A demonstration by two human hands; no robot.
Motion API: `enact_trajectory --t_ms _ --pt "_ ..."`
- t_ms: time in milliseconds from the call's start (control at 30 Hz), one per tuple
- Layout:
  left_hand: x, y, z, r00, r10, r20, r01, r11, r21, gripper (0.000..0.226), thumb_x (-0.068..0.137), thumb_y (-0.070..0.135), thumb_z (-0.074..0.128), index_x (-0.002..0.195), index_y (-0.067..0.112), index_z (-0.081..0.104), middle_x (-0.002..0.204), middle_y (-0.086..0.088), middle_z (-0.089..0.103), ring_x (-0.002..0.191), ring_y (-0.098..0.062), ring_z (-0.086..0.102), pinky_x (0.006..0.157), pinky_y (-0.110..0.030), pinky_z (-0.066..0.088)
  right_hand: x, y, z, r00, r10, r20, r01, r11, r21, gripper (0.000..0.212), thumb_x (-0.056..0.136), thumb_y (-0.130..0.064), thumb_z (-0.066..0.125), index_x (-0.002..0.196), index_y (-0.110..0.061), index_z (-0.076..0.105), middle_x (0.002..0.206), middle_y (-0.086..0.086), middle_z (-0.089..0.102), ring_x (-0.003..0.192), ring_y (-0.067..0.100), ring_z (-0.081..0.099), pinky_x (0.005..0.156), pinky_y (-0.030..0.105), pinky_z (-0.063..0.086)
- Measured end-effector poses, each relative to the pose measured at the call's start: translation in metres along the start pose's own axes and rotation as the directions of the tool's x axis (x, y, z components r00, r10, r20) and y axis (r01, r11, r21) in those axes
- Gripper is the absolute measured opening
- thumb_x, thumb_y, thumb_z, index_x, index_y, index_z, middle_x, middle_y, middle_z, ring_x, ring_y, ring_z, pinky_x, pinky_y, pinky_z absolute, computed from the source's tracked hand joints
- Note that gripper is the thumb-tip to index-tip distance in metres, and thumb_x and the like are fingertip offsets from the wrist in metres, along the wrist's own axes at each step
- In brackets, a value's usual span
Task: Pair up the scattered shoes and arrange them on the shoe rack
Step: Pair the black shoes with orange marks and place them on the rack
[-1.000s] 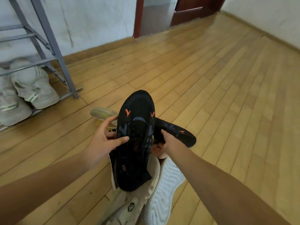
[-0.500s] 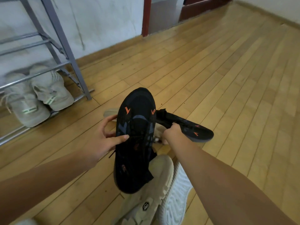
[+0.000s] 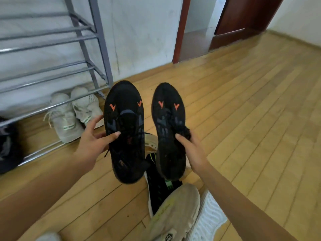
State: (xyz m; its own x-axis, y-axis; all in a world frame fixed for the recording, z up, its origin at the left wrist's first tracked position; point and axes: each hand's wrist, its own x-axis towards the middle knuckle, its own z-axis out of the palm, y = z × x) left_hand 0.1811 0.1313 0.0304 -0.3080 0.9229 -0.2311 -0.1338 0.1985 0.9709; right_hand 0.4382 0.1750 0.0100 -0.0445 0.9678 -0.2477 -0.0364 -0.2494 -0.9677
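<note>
Mid-frame, the left hand (image 3: 93,143) grasps one black orange-marked shoe (image 3: 124,119) by its side, and the right hand (image 3: 189,148) grasps its twin (image 3: 166,115) just beside it, the two not touching. The shoe rack (image 3: 97,32) fills the upper left with its top cut off, a pale pair (image 3: 66,124) on its lowest tier and a dark shoe (image 3: 7,145) cropped by the left edge. Below, a beige shoe (image 3: 177,206), cut by the bottom edge, partly hides a black-and-green shoe (image 3: 159,193).

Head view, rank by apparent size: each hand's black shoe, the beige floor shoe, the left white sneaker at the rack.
1. Black shoe in left hand, black shoe in right hand: alike.
2. Beige shoe, cropped by frame.
3. White sneaker, though farthest away.
</note>
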Motion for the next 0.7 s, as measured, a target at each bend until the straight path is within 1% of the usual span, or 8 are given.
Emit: enact_trajectory --t_ms 67,133,167,233,433,500,600,700 --pt "-0.002 0.001 -0.012 0.999 0.003 -0.033 -0.004 1.0 -0.018 0.063 0.081 -0.004 0.065 0.132 0.029 0.045 0.1 -0.009 0.069 0.086 -0.018 0.067 0.053 -0.017 0.055 -0.015 0.015 0.026 0.99 0.064 0.123 -0.071 0.996 0.053 0.024 0.091 -0.017 0.06 0.114 -0.018 0.057 0.121 0.005 0.062 0.106 0.016 0.062 0.085 0.028 0.054" --pt "-0.006 0.0 -0.024 0.998 -0.002 -0.057 0.0 0.999 -0.041 0.063 0.082 -0.004 0.064 0.132 0.029 0.046 0.103 -0.011 0.068 0.083 -0.019 0.067 0.052 -0.017 0.054 -0.022 0.02 0.044 0.982 0.09 0.166 -0.102 0.993 0.067 0.022 0.088 -0.023 0.064 0.109 -0.026 0.058 0.122 0.002 0.063 0.112 0.019 0.061 0.096 0.042 0.05" --pt "-0.009 0.0 -0.03 0.998 -0.002 -0.068 -0.001 0.999 -0.052 0.062 0.081 -0.005 0.064 0.13 0.029 0.047 0.106 -0.013 0.067 0.084 -0.02 0.066 0.052 -0.017 0.055 -0.023 0.02 0.049 0.98 0.086 0.181 -0.097 0.994 0.057 0.021 0.088 -0.023 0.064 0.108 -0.027 0.058 0.122 0.002 0.062 0.113 0.02 0.06 0.098 0.045 0.049" --pt "-0.014 0.002 -0.04 0.997 -0.006 -0.083 -0.001 0.997 -0.08 0.062 0.081 -0.005 0.064 0.129 0.03 0.046 0.109 -0.017 0.065 0.085 -0.023 0.066 0.052 -0.018 0.055 -0.023 0.015 0.056 0.975 0.078 0.21 -0.091 0.994 0.053 0.018 0.09 -0.02 0.061 0.107 -0.025 0.058 0.121 0.003 0.063 0.113 0.021 0.061 0.098 0.044 0.049" --pt "-0.029 0.006 -0.064 0.992 0.02 -0.121 -0.035 0.992 -0.122 0.065 0.08 -0.006 0.065 0.132 0.029 0.046 0.094 -0.012 0.072 0.082 -0.022 0.07 0.057 -0.024 0.058 -0.023 0.004 0.075 0.965 0.079 0.252 -0.098 0.993 0.064 0.029 0.089 -0.019 0.062 0.117 -0.017 0.059 0.12 0.006 0.066 0.111 0.024 0.063 0.096 0.044 0.05" --pt "-0.039 0.006 -0.077 0.99 0.041 -0.137 -0.054 0.994 -0.093 0.066 0.08 -0.003 0.066 0.132 0.03 0.044 0.085 -0.007 0.076 0.081 -0.02 0.072 0.063 -0.029 0.058 -0.027 0.003 0.086 0.959 0.079 0.273 -0.094 0.995 0.043 0.032 0.088 -0.02 0.063 0.12 -0.017 0.059 0.121 0.006 0.066 0.112 0.024 0.063 0.097 0.046 0.05" --pt "-0.056 0.009 -0.106 0.981 0.048 -0.189 -0.065 0.994 -0.084 0.067 0.082 -0.001 0.066 0.136 0.029 0.041 0.088 -0.007 0.076 0.088 -0.023 0.071 0.078 -0.039 0.057 -0.037 -0.002 0.115 0.939 0.059 0.339 -0.064 0.998 0.003 0.033 0.089 -0.018 0.062 0.122 -0.016 0.057 0.122 0.005 0.066 0.112 0.022 0.063 0.098 0.046 0.049" --pt "-0.077 0.018 -0.146 0.96 0.062 -0.272 -0.088 0.993 -0.085 0.066 0.082 0.002 0.067 0.136 0.03 0.04 0.091 -0.002 0.077 0.087 -0.015 0.073 0.073 -0.031 0.058 -0.05 -0.013 0.158 0.902 0.048 0.429 -0.028 0.998 -0.052 0.031 0.089 -0.021 0.062 0.12 -0.021 0.058 0.119 -0.001 0.066 0.109 0.016 0.063 0.094 0.038 0.052"
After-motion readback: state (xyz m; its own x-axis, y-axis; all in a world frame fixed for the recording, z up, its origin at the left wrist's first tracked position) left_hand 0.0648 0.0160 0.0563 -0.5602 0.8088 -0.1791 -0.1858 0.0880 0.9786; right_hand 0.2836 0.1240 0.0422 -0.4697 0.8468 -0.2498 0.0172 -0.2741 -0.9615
